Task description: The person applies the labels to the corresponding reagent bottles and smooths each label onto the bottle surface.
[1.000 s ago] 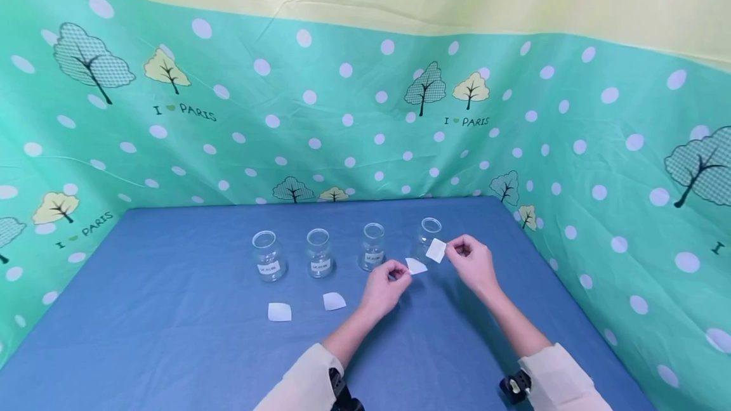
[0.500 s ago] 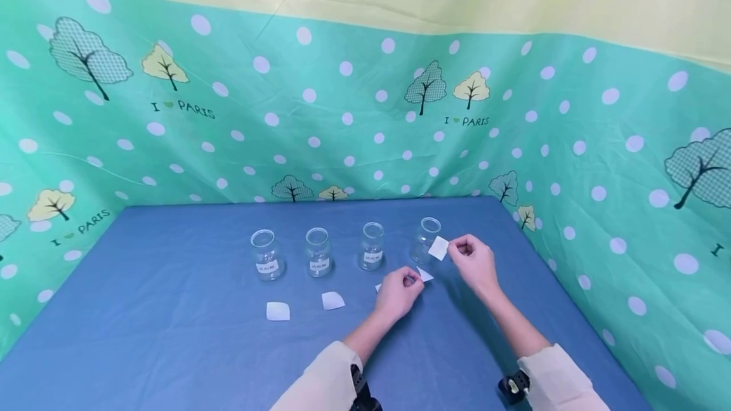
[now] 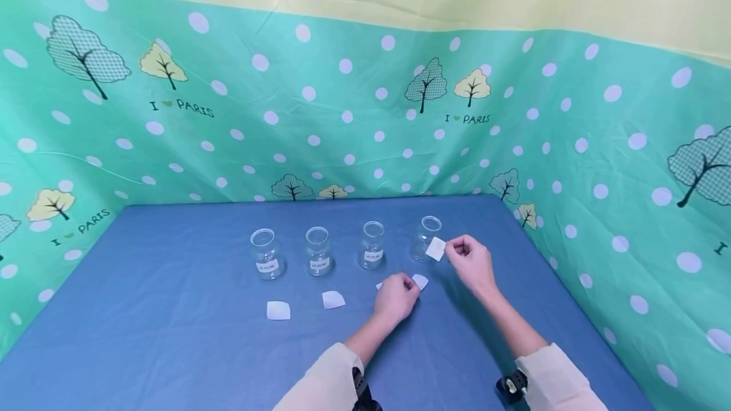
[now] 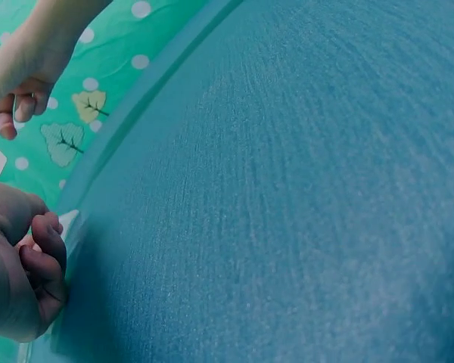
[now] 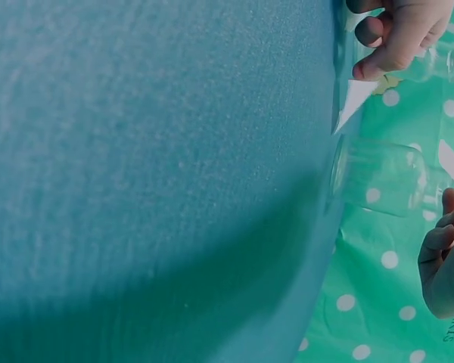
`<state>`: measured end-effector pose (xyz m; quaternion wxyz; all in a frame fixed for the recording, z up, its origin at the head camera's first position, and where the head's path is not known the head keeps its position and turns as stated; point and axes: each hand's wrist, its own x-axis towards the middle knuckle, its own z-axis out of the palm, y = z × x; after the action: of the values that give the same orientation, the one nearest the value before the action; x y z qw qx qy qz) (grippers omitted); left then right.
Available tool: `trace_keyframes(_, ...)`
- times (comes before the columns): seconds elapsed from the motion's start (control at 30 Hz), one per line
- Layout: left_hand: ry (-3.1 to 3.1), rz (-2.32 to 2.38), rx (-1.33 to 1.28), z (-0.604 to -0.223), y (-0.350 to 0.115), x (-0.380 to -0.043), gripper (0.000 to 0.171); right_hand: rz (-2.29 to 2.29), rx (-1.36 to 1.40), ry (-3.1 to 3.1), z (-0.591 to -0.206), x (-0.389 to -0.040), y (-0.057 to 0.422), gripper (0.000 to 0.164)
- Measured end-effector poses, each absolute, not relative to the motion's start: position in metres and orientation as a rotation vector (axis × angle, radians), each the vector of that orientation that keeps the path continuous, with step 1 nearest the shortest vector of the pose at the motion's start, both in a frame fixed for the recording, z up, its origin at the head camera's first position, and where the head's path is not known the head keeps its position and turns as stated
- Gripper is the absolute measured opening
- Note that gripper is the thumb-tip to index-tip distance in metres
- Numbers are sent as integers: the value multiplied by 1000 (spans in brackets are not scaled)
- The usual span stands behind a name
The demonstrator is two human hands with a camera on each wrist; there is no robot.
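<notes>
My right hand (image 3: pixel 471 265) pinches a small white label (image 3: pixel 436 248) by its edge, held up in front of the rightmost glass jar (image 3: pixel 429 226). Lower and to the left, my left hand (image 3: pixel 395 298) pinches a white piece of paper (image 3: pixel 420 281) just above the table. In the left wrist view that paper (image 4: pixel 69 224) shows partly behind the curled fingers. The right wrist view has the jar (image 5: pixel 386 175) lying between the two hands. Three more glass jars, (image 3: pixel 372 236) the closest, stand in the row to the left, each with a printed white label.
On the blue tablecloth (image 3: pixel 188 335) lie two white paper pieces, one (image 3: pixel 278 311) before the leftmost jar (image 3: pixel 266 247) and one (image 3: pixel 333 300) before the second jar (image 3: pixel 318 246). Another paper corner (image 3: pixel 379 285) peeks out behind my left hand. A green dotted curtain (image 3: pixel 342 113) stands behind.
My left hand has moved right and down, away from the label, carrying its paper piece along. The right hand and its label stay nearly in place.
</notes>
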<state>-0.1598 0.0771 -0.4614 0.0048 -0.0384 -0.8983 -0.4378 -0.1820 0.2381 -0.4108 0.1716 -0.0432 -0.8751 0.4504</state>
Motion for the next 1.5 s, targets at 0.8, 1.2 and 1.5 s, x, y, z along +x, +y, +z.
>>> trace_keyframes(0.8, -2764, -1619, -154, -439, 57, -166, 12, 1247, -97, -2511, -418, -180, 230, 7)
trace_keyframes(1.2, -2534, -1985, -248, -429, 51, -176, 16, 1247, 11, -2469, -422, -180, 221, 6)
trace_keyframes(1.5, -2432, -2090, -199, -425, 50, -178, 23, 1209, 179, -2454, -422, -176, 213, 4)
